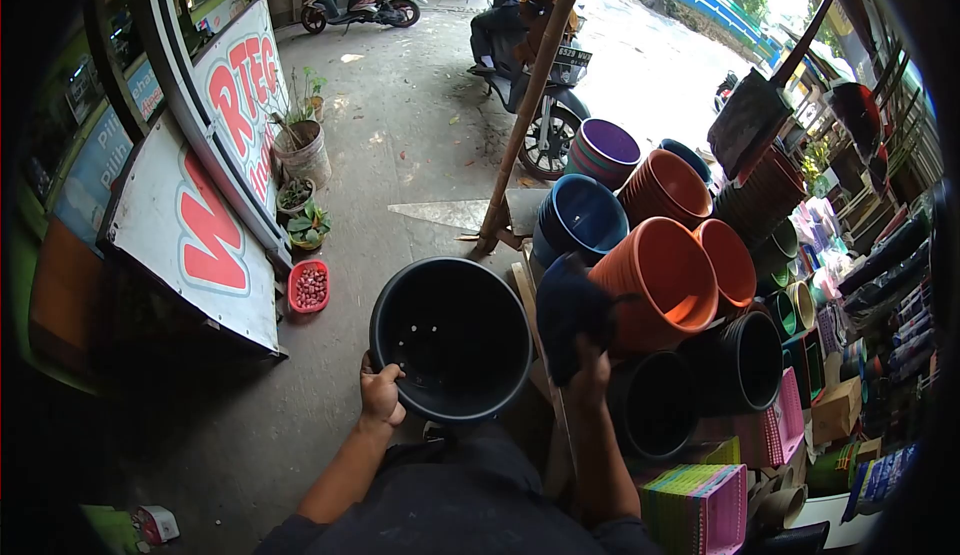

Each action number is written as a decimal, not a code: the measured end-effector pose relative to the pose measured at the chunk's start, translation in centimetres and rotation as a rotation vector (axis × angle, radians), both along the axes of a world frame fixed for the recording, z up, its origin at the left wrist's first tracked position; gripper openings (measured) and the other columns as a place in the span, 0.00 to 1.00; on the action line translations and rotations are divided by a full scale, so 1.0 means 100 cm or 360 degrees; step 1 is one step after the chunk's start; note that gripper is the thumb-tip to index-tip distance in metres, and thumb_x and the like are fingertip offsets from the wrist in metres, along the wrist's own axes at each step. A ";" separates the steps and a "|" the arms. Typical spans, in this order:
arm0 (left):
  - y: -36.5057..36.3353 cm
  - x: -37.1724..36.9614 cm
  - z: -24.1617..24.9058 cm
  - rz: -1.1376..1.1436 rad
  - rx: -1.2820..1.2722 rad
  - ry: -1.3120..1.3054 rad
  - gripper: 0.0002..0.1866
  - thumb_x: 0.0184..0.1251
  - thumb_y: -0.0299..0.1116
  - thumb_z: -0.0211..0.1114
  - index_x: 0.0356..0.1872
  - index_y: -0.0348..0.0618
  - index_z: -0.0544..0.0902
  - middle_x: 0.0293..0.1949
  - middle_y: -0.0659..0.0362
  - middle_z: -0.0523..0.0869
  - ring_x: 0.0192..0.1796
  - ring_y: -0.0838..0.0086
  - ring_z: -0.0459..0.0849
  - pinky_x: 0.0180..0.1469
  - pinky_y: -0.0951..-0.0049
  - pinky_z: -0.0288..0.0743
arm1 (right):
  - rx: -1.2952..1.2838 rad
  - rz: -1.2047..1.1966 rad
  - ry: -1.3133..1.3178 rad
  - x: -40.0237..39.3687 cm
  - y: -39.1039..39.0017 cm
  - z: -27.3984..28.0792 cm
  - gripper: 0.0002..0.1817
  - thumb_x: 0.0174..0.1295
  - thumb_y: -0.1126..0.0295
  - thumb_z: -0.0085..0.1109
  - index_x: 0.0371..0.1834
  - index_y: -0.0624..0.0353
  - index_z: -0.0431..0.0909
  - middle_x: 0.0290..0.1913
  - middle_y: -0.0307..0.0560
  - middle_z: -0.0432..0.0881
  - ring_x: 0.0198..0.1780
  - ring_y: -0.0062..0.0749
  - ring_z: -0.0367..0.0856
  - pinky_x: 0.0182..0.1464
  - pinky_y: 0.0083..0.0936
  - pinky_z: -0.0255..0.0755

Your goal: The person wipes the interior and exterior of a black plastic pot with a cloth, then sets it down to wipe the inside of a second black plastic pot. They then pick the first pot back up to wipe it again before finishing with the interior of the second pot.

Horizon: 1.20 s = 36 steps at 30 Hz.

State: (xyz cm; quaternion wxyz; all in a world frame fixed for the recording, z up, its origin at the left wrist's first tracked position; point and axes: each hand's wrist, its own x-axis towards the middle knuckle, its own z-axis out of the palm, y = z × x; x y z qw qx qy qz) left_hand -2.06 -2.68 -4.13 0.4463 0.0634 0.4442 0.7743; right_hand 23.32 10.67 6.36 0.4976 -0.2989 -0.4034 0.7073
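Note:
My left hand point(382, 393) grips the near left rim of a round black plastic pot point(480, 355), thumb over the edge. The pot's mouth faces up towards me, and a few small light spots show on its dark inside. To the right, my right hand point(592, 375) is closed on a dark cloth point(570, 315), which looks bunched and slightly blurred. The cloth is apart from the pot, in front of a stack of orange pots point(655, 280). Below my right hand lies another black pot point(655, 405), its opening towards me.
Blue pots point(580, 220), a purple pot point(608, 143) and pink baskets point(720, 515) crowd the right side. A wooden pole point(535, 105) stands ahead. A lettered sign point(195, 235) and a red basin point(308, 287) are on the left. A person point(505, 5) sits on a motorbike beyond.

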 end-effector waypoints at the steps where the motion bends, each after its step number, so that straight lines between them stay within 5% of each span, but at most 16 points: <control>1: 0.002 0.001 0.002 0.0006 0.0002 -0.0002 0.20 0.52 0.12 0.49 0.42 0.46 0.78 0.36 0.61 0.83 0.37 0.73 0.82 0.42 0.73 0.80 | 0.0239 0.0189 -0.0267 -0.004 -0.017 -0.004 0.28 0.67 0.63 0.54 0.68 0.64 0.66 0.60 0.55 0.78 0.63 0.47 0.77 0.67 0.41 0.67; 5: 0.010 0.000 -0.001 0.0176 -0.0171 0.0062 0.17 0.49 0.12 0.50 0.36 0.44 0.78 0.32 0.63 0.81 0.32 0.80 0.78 0.38 0.79 0.74 | 0.1736 0.0883 -0.1810 -0.051 -0.083 -0.035 0.41 0.59 0.66 0.60 0.77 0.53 0.55 0.75 0.51 0.62 0.76 0.48 0.60 0.73 0.48 0.53; 7: 0.011 0.002 -0.001 0.0143 -0.0260 0.0207 0.17 0.48 0.13 0.50 0.37 0.44 0.78 0.32 0.64 0.81 0.33 0.80 0.78 0.38 0.79 0.74 | 0.1839 0.0781 -0.2032 -0.076 -0.112 -0.051 0.47 0.54 0.65 0.64 0.78 0.54 0.52 0.76 0.50 0.59 0.77 0.43 0.58 0.71 0.50 0.54; 8: 0.011 0.004 0.004 0.0135 -0.0240 0.0221 0.16 0.48 0.13 0.51 0.37 0.43 0.77 0.32 0.63 0.80 0.34 0.80 0.78 0.39 0.78 0.74 | 0.1905 0.0706 -0.2056 -0.081 -0.112 -0.054 0.49 0.51 0.63 0.66 0.77 0.57 0.52 0.74 0.53 0.63 0.71 0.44 0.68 0.66 0.45 0.62; 13: 0.016 0.013 -0.006 0.0328 -0.0035 0.0321 0.21 0.46 0.12 0.52 0.43 0.39 0.79 0.33 0.64 0.81 0.31 0.79 0.79 0.35 0.79 0.75 | 0.1591 0.0632 -0.1860 -0.090 -0.097 -0.035 0.48 0.51 0.65 0.64 0.76 0.62 0.51 0.63 0.58 0.73 0.55 0.45 0.82 0.54 0.38 0.72; 18: 0.008 0.004 0.015 0.0038 -0.0003 0.0497 0.26 0.49 0.11 0.50 0.53 0.39 0.77 0.43 0.61 0.81 0.37 0.82 0.79 0.36 0.83 0.73 | 0.1663 0.0707 -0.2077 -0.097 -0.092 -0.041 0.38 0.55 0.69 0.59 0.73 0.58 0.62 0.36 0.43 0.84 0.39 0.35 0.84 0.45 0.31 0.74; 21: 0.012 0.014 0.072 0.0313 -0.0057 0.0397 0.25 0.49 0.10 0.49 0.49 0.42 0.79 0.39 0.63 0.83 0.35 0.80 0.79 0.35 0.83 0.72 | 0.2076 0.0400 -0.1818 -0.080 -0.083 -0.053 0.34 0.56 0.70 0.56 0.71 0.56 0.67 0.34 0.40 0.84 0.35 0.31 0.84 0.42 0.27 0.75; 25: 0.001 -0.011 0.130 0.0035 0.0090 0.0397 0.33 0.46 0.08 0.47 0.57 0.40 0.75 0.46 0.60 0.82 0.41 0.77 0.83 0.38 0.82 0.76 | 0.2662 0.0277 -0.1542 -0.043 -0.030 -0.063 0.22 0.56 0.65 0.59 0.56 0.53 0.78 0.36 0.36 0.85 0.39 0.27 0.84 0.46 0.29 0.75; 26: 0.002 -0.012 0.136 -0.0051 0.0112 0.0452 0.33 0.47 0.10 0.49 0.61 0.36 0.70 0.52 0.55 0.80 0.50 0.71 0.82 0.51 0.75 0.78 | 0.2652 0.0285 -0.1662 -0.039 -0.030 -0.059 0.14 0.55 0.63 0.59 0.45 0.50 0.82 0.38 0.35 0.87 0.43 0.27 0.85 0.52 0.30 0.75; 27: 0.008 -0.011 0.131 -0.0054 0.0116 0.0456 0.33 0.47 0.10 0.49 0.61 0.36 0.70 0.52 0.55 0.80 0.50 0.71 0.82 0.51 0.75 0.78 | 0.2653 0.0277 -0.1663 -0.040 -0.029 -0.055 0.14 0.55 0.63 0.59 0.45 0.50 0.82 0.38 0.35 0.87 0.43 0.27 0.85 0.52 0.30 0.75; 29: 0.028 -0.002 0.124 0.0316 0.0115 0.1006 0.35 0.49 0.12 0.50 0.66 0.32 0.63 0.61 0.48 0.73 0.62 0.63 0.75 0.67 0.63 0.68 | 0.2639 0.0266 -0.1749 -0.047 -0.028 -0.039 0.14 0.57 0.64 0.58 0.46 0.50 0.82 0.40 0.36 0.87 0.43 0.29 0.85 0.51 0.30 0.75; 30: 0.032 0.014 0.129 0.0424 0.0005 0.1116 0.39 0.51 0.16 0.53 0.71 0.31 0.56 0.67 0.43 0.63 0.71 0.57 0.64 0.75 0.56 0.54 | 0.2625 0.0237 -0.1762 -0.052 -0.032 -0.035 0.14 0.57 0.64 0.58 0.46 0.50 0.82 0.40 0.36 0.87 0.43 0.29 0.85 0.51 0.30 0.75; 33: 0.041 0.056 0.114 0.0626 -0.0034 0.1804 0.47 0.46 0.17 0.50 0.75 0.32 0.48 0.73 0.39 0.55 0.77 0.52 0.52 0.78 0.52 0.44 | 0.2320 0.0057 -0.1688 -0.071 -0.038 -0.030 0.14 0.58 0.64 0.56 0.47 0.52 0.81 0.41 0.38 0.86 0.43 0.30 0.85 0.50 0.30 0.75; 36: 0.046 0.049 0.120 0.0349 0.0215 0.1564 0.50 0.41 0.15 0.46 0.76 0.33 0.45 0.75 0.38 0.52 0.78 0.50 0.49 0.78 0.53 0.42 | 0.2119 -0.0046 -0.1584 -0.073 -0.046 -0.040 0.16 0.59 0.65 0.56 0.50 0.55 0.80 0.42 0.41 0.86 0.43 0.32 0.85 0.50 0.31 0.76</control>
